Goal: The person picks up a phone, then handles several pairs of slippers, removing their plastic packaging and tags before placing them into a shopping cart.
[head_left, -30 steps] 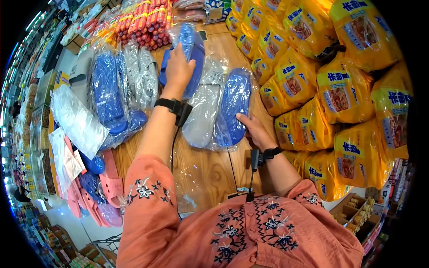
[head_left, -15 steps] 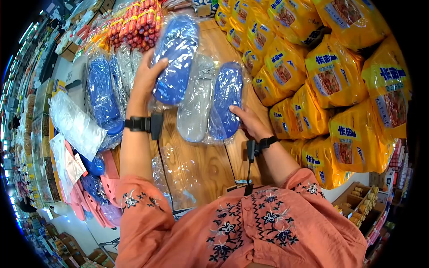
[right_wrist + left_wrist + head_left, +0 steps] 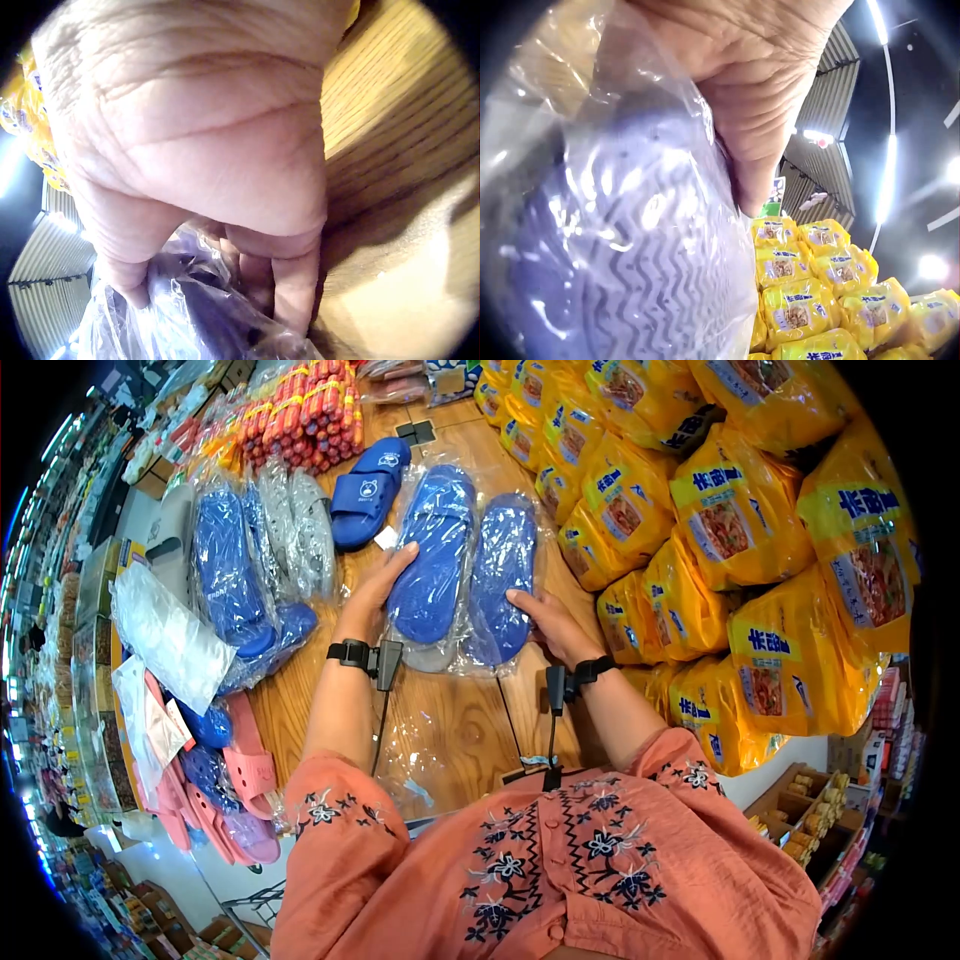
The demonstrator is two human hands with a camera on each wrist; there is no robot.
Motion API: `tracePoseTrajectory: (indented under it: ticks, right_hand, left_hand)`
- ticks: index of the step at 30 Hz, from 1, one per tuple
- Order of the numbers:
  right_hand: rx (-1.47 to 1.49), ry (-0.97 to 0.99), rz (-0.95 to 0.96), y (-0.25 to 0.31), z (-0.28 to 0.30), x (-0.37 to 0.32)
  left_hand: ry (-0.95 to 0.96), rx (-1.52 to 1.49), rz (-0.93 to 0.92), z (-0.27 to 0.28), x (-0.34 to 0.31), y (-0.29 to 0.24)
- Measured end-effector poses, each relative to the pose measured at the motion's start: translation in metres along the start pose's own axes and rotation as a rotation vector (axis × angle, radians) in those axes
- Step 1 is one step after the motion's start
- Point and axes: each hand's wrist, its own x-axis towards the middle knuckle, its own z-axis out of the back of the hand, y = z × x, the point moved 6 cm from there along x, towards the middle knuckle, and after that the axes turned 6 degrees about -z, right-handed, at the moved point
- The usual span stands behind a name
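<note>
My left hand grips the side of a bagged blue slipper, thumb on top. That slipper overlaps a bagged grey slipper, which shows only at its lower end. In the left wrist view, clear plastic wraps the slipper's zigzag-patterned surface. My right hand holds a second bagged blue slipper by its lower right edge. The right wrist view has the thumb and fingers round crinkled plastic. Beyond the left hand lies a blue slipper with a bear print.
More bagged slippers line the left of the wooden table, with pink clogs at its edge. Yellow food packs are piled high along the right. Red sausages are stacked at the back.
My left hand has picked up a bagged blue slipper from the back and brought it right and nearer, over the grey one. The right hand keeps its hold.
</note>
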Motion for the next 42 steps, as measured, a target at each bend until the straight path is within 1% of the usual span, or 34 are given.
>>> tracePoseTrajectory:
  ticks: [3,5,8,11,15,18,20,21,23,24,26,28,30,32,34,35,36,38,39,40,42]
  right_hand:
    - [0.025,0.004,0.018,0.001,-0.001,-0.001]
    - [0.036,0.011,0.021,0.006,-0.003,-0.005]
    - [0.034,0.006,0.014,0.005,-0.002,-0.006]
    - [0.119,0.022,0.037,-0.003,0.003,0.000]
    - [0.145,0.096,0.040,-0.001,0.005,0.000]
    - [0.146,0.117,0.080,0.002,0.001,-0.007]
    - [0.147,0.124,0.088,0.004,-0.005,-0.015]
    - [0.174,0.135,0.142,0.008,-0.011,-0.019]
    - [0.226,0.156,0.221,0.010,-0.020,-0.026]
    - [0.219,0.192,0.203,0.009,-0.020,-0.025]
    - [0.217,0.279,0.182,0.014,-0.030,-0.029]
    - [0.208,0.359,0.241,0.035,-0.055,-0.049]
    - [0.216,0.436,0.288,0.047,-0.080,-0.062]
    - [0.194,0.513,0.310,0.052,-0.104,-0.073]
    - [0.177,0.594,0.318,0.052,-0.128,-0.091]
    - [0.165,0.639,0.317,0.052,-0.138,-0.101]
    - [0.152,0.684,0.313,0.048,-0.147,-0.110]
    - [0.116,0.753,0.266,0.031,-0.161,-0.117]
    - [0.093,0.794,0.238,0.022,-0.169,-0.122]
    - [0.058,0.829,0.211,0.012,-0.176,-0.128]
    - [-0.021,0.913,0.134,-0.010,-0.184,-0.141]
  left_hand:
    - [0.066,-0.013,0.088,-0.014,-0.010,-0.006]
    - [0.069,-0.029,0.103,-0.015,-0.013,-0.007]
    - [0.055,-0.080,0.098,-0.017,-0.019,-0.008]
    - [0.031,-0.150,0.079,-0.015,-0.019,0.001]
    - [0.015,-0.215,0.046,-0.012,-0.024,0.011]
    - [0.007,-0.246,0.102,-0.016,-0.038,0.014]
    - [-0.040,-0.279,0.054,-0.011,-0.045,0.019]
    - [-0.067,-0.299,0.032,-0.009,-0.051,0.022]
    - [-0.057,-0.265,-0.080,-0.015,-0.069,0.005]
    - [-0.062,-0.254,-0.120,-0.021,-0.084,-0.005]
    - [-0.140,-0.238,-0.199,-0.042,-0.126,-0.045]
    - [-0.184,-0.033,-0.218,-0.005,-0.128,-0.053]
    - [-0.216,0.007,-0.328,-0.034,-0.180,-0.101]
    - [-0.282,0.050,-0.488,-0.038,-0.218,-0.129]
    - [-0.377,0.102,-0.459,-0.041,-0.263,-0.142]
    - [-0.483,0.113,-0.526,-0.026,-0.285,-0.141]
    - [-0.500,0.128,-0.542,-0.033,-0.305,-0.139]
    - [-0.549,0.151,-0.575,-0.062,-0.354,-0.132]
    - [-0.601,0.158,-0.634,-0.080,-0.375,-0.125]
    - [-0.712,0.145,-0.645,-0.074,-0.398,-0.106]
    - [-0.829,0.096,-0.619,-0.077,-0.436,-0.061]
